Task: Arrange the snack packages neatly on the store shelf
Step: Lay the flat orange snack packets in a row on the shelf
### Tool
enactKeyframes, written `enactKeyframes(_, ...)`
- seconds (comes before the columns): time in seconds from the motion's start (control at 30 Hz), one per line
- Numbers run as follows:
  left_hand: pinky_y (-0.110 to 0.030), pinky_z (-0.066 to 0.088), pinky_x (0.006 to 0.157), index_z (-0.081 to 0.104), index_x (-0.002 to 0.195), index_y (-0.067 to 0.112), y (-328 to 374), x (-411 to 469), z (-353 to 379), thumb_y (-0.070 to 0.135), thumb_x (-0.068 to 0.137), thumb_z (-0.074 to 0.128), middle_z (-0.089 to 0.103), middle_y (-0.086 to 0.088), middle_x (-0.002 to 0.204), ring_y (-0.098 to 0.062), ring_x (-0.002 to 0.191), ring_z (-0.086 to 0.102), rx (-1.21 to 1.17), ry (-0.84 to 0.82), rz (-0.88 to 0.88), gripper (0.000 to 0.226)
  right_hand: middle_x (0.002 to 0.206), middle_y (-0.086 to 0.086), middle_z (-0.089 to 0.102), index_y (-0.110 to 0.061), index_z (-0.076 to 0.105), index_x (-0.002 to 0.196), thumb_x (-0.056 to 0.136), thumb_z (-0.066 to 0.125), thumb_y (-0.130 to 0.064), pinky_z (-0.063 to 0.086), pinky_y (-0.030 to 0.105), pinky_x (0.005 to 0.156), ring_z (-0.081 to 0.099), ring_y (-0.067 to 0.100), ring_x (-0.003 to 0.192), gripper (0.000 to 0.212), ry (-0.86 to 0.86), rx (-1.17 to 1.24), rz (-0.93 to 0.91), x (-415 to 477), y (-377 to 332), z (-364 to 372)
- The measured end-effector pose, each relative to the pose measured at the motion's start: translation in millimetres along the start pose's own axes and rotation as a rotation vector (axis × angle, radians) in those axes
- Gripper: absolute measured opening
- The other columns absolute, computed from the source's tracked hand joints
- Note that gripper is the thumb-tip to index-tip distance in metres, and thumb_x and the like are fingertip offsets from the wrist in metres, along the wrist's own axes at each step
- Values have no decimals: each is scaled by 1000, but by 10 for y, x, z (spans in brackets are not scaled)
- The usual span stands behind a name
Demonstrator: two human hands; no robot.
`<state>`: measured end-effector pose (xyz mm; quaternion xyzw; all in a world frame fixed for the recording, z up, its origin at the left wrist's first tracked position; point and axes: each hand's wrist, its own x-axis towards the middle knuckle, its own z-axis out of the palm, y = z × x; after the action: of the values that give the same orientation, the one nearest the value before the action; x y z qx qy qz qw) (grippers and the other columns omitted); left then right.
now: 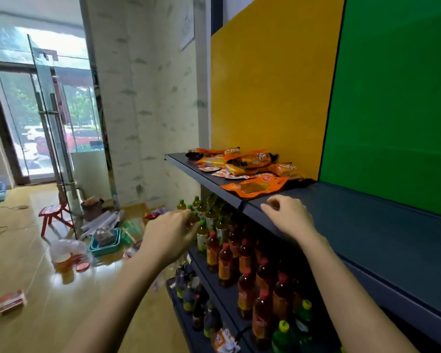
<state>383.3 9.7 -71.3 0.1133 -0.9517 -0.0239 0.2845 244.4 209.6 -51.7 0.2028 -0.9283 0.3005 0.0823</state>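
The snack packages (250, 169) lie heaped at the far end of the dark top shelf (354, 220), against the yellow panel (265, 98); they look light, crinkly and slippery, best pinched at a sealed edge. The left hand (173, 233) and right hand (290, 215) hover empty, fingers loosely curled. Bottles (245, 263) crowd the lower shelves; clutter litters the floor (36, 250)

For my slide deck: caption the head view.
Left hand and right hand reach toward jumbled orange snack packages on the shelf.

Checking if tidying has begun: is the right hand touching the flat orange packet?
Apart. Head view shows a strip of bare shelf between the right hand and the flat orange packet.
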Motion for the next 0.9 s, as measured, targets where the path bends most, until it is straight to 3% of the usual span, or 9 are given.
enactKeyframes(0.17,-34,52,72,60,100,21,-550,738,319,44,93,42,68,3,99,-20,92,63,-61,-29,58,30,136,13,51,-8,51,130,89,42,-59,40,40,98,42,33,128,66,-17,-54,297,760,-169,428)
enactKeyframes(0.27,-28,43,66,60,102,20,-783,1118,488,43,93,42,67,3,100,-21,94,62,-102,-48,139,30,142,16,42,-5,50,131,87,42,-63,36,41,102,38,35,131,73,17,-118,434,1073,-207,625)
enactKeyframes(0.57,-29,41,64,59,96,21,-1175,2037,1105,43,92,43,66,3,97,-20,90,61,-262,-87,248,28,138,19,46,0,44,133,69,48,-80,36,39,101,44,33,127,103,222,-288,664,1718,-218,934)
enactKeyframes(0.67,-30,45,64,57,90,21,-1239,2363,1335,43,92,44,65,3,92,-19,88,61,-308,-84,278,26,130,15,54,-5,53,125,68,50,-80,38,38,97,50,32,121,94,182,-315,686,1891,-153,951)
enactKeyframes(0.73,-33,50,69,59,92,22,-1235,2624,1479,43,91,45,66,2,92,-20,89,62,-330,-65,287,25,117,12,61,-12,60,104,70,52,-76,41,38,92,56,31,112,73,144,-282,674,1971,-97,947)
enactKeyframes(0.83,-29,45,67,62,95,21,-1168,3044,1641,40,92,47,67,4,95,-18,89,61,-415,-3,294,25,92,7,63,-20,48,67,74,56,-69,44,35,76,61,29,95,50,153,-228,657,2001,-13,936)
enactKeyframes(0.9,-27,38,64,63,93,20,-1103,3307,1739,39,92,47,67,5,94,-16,88,60,-456,33,301,25,86,3,61,-22,48,67,81,55,-61,42,33,71,59,27,91,42,170,-245,661,1967,2,916)
